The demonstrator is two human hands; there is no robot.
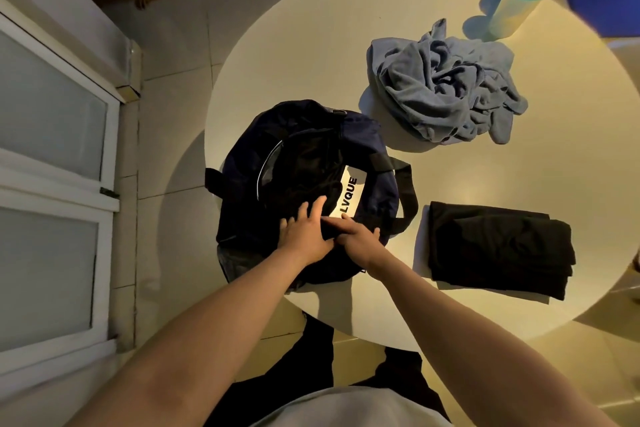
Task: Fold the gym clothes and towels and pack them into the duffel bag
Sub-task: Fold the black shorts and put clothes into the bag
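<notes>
From my station I see the duffel bag standing open at the left edge of the round worktop, with black cloth inside. The left hand lies flat on this cloth, its fingers straight and spread, holding nothing. The right hand is touching it at the near rim, its fingers bent around a black fold (garment or bag rim, I cannot tell). A folded black garment lies near the right edge. A crumpled grey-blue towel lies farther back, and a bottle stands near the far edge.
</notes>
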